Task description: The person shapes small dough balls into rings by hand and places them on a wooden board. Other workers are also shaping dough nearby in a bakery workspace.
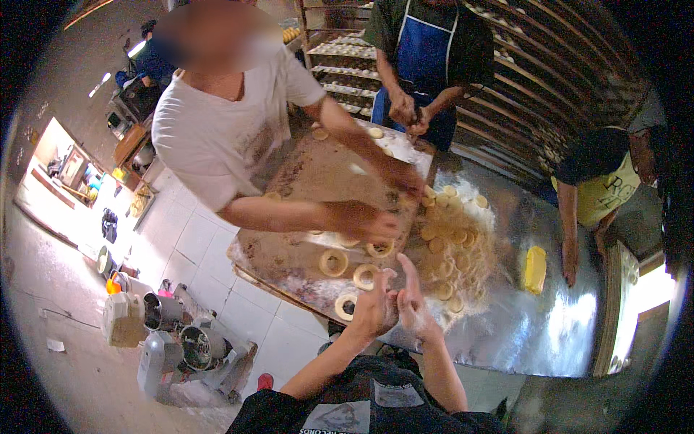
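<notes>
In front of my body my left hand (378, 309) and my right hand (414, 307) meet over the near edge of the table. The fingers of my left hand are curled in. On my right hand one finger stretches up while the others bend toward the left hand; whatever lies between them is hidden. Beside my left hand are dough rings: a near one (340, 312), a second (357, 277) and a larger one (334, 263) on a floured wooden board (311, 173). Several flat dough rounds (436, 246) lie in flour beyond my right hand.
Across the board a co-worker in a white shirt (217, 130) reaches over the rings, hands blurred. Another in a blue apron (426, 50) works behind. A third leans on the metal table (499, 347) near a yellow block (534, 269). Machines (163, 354) stand on the left floor.
</notes>
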A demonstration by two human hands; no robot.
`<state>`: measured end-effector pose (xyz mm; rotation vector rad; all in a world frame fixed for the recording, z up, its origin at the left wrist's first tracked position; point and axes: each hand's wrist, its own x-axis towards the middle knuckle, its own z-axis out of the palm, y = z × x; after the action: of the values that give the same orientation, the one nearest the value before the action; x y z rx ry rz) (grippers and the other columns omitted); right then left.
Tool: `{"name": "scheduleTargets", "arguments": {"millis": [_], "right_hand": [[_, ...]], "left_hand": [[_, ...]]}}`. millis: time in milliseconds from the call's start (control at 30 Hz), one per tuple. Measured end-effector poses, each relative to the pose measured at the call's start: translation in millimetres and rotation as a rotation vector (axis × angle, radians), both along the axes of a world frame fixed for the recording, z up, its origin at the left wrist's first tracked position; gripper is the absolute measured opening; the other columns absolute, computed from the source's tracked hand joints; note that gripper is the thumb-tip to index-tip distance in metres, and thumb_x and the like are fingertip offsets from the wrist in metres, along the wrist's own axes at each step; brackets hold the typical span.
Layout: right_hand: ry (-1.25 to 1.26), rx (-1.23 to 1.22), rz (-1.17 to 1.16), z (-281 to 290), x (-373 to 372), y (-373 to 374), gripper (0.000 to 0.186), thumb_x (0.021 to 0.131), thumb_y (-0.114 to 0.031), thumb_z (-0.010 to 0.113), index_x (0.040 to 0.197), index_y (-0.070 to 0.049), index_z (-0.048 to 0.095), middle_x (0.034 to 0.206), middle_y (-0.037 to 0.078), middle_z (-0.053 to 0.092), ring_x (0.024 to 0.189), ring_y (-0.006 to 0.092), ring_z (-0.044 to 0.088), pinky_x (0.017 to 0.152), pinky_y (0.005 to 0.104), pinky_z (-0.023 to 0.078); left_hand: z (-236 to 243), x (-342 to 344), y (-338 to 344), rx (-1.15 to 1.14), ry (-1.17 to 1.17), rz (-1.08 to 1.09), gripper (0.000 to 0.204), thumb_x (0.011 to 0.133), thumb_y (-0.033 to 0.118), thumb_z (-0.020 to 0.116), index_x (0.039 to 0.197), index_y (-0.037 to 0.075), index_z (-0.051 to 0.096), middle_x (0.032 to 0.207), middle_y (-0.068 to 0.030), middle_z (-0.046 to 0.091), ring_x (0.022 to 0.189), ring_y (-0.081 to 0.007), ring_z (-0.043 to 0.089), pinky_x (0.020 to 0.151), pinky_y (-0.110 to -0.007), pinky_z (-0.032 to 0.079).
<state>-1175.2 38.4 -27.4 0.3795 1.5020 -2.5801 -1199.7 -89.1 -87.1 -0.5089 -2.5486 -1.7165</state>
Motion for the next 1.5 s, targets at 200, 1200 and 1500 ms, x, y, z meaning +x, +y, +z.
{"name": "scheduleTargets", "arguments": {"millis": [200,1200,1500], "right_hand": [[0.437,0.7,0.041,-19,-15,-55,0.07,0.094,-0.046,0.062,0.148,-0.015,0.03,0.127,0.013,0.054,0.102,0.0234,0.061,0.078,0.0316,0.052],[0.049,1.423,-0.18,-32,-50,-149,0.071,0.096,-0.034,0.06,0.149,-0.003,0.025,0.13,0.026,0.051,0.12,0.0416,0.051,0.103,0.0526,0.037],[0.107,1.815,0.167,-51,-41,-149,0.078,0.082,-0.042,0.071,0.146,-0.01,0.038,0.128,0.022,0.055,0.118,0.0403,0.052,0.098,0.0577,0.037]], "left_hand": [[10,-12,-61,0.056,0.163,0.021,0.031,0.104,0.029,0.045,0.122,0.004,0.045,0.075,-0.0234,0.064,0.067,-0.0476,0.064,0.056,-0.051,0.05],[14,-82,-154,-0.553,0.108,0.162,0.033,0.101,0.031,0.052,0.115,0.001,0.047,0.101,-0.0274,0.056,0.089,-0.0465,0.059,0.077,-0.053,0.047],[-2,-68,-186,-0.654,-0.082,-0.059,0.057,0.083,0.025,0.073,0.127,0.003,0.046,0.106,-0.0232,0.054,0.102,-0.0422,0.055,0.084,-0.053,0.046]]}}
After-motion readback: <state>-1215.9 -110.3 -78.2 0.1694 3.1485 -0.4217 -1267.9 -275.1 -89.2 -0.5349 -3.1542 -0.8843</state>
